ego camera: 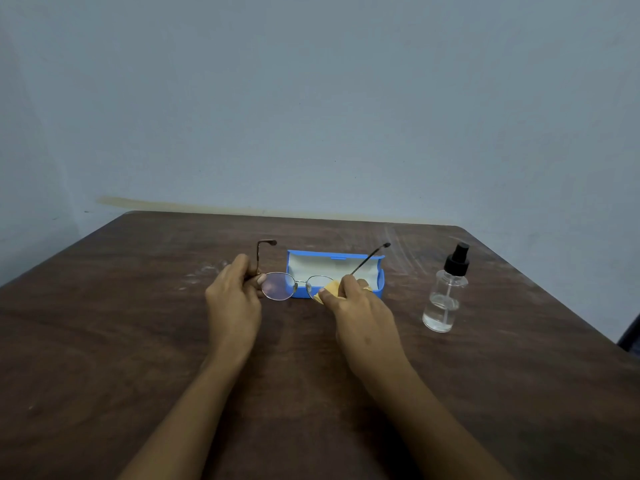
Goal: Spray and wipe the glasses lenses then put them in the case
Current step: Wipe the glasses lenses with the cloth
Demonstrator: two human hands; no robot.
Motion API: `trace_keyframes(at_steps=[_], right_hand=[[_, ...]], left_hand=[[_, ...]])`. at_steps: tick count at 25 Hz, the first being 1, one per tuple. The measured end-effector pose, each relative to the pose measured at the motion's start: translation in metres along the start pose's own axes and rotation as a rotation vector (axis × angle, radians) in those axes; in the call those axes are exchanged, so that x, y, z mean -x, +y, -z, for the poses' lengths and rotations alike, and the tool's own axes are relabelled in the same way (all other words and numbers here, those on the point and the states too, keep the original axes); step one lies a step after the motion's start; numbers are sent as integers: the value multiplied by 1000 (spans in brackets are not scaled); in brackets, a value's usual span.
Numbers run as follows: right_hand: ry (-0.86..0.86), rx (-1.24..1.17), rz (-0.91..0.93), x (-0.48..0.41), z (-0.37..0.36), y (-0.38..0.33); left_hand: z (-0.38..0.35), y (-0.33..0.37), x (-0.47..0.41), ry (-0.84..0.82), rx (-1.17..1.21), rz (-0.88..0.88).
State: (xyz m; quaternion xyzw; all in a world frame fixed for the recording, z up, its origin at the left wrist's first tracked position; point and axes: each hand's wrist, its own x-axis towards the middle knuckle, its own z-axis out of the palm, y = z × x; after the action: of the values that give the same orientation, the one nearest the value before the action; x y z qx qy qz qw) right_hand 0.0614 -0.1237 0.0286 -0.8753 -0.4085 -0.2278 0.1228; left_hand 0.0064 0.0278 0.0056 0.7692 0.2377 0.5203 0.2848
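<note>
A plain, pale blue-grey wall (pixel 311 98) fills the background in dim light. A dark brown wooden table (pixel 104 341) stands before it, scuffed with whitish marks.

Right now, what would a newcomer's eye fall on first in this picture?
Over the table, the left hand holds the glasses by one corner; the right hand pinches a yellow cloth on the other lens. Behind them lies the open blue case; a clear spray bottle stands at the right.
</note>
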Motion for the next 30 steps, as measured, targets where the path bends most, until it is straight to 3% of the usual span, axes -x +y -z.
trace_keyframes(at_steps=[16, 30], right_hand=[[-9, -62, -173, -4, -22, 9], [-106, -183, 47, 1, -8, 12]], left_hand=[[-4, 9, 7, -134, 72, -199], [0, 0, 0, -23, 5, -43]])
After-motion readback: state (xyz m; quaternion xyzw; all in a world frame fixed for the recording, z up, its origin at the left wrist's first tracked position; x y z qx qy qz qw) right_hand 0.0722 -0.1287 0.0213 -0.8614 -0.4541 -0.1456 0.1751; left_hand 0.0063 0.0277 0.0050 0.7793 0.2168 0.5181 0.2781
